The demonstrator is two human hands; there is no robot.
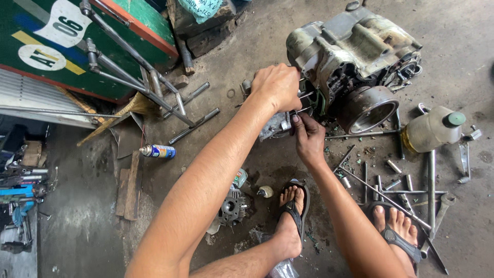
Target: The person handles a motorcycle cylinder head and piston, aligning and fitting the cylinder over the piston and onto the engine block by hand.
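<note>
Both hands closed in at the open side of an engine block, floor level.

The left hand [278, 85] is curled into a near fist against the engine block [355, 51], apparently steadying or gripping a part hidden under the knuckles; what is held cannot be told. The right hand [307, 136], at 5 o'clock from it, is pinched shut on a thin metal rod [304, 109] projecting from the block, presumably to guide it. The block is touched at 2 o'clock from the hands, tipped on its side so the opening is faced. A cylinder head [232, 207] lies at 7 o'clock, a spray can [157, 151] at 9 o'clock, a plastic bottle [431, 131] and loose spanners [431, 185] at 3 to 4 o'clock.
</note>
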